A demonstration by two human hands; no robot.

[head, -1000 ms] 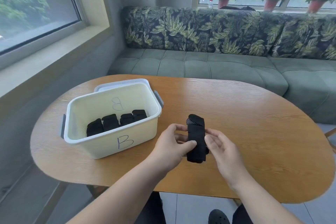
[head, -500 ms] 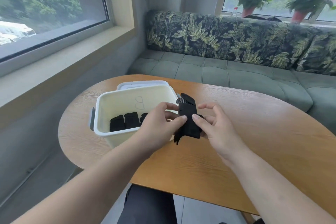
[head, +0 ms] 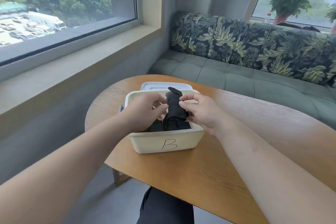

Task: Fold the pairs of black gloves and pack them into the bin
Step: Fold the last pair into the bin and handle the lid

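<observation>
Pinching one glove bundle (head: 175, 112), one bin (head: 145, 142)

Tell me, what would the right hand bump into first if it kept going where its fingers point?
The right hand points leftward at the folded black gloves it is pinching. Past those it would probably meet the left hand gripping the other side, though depth is unclear.

Wood tbl (head: 209, 178); leaf-print sofa (head: 236, 45) behind it; potted plant (head: 289, 2) above sofa's back.
</observation>
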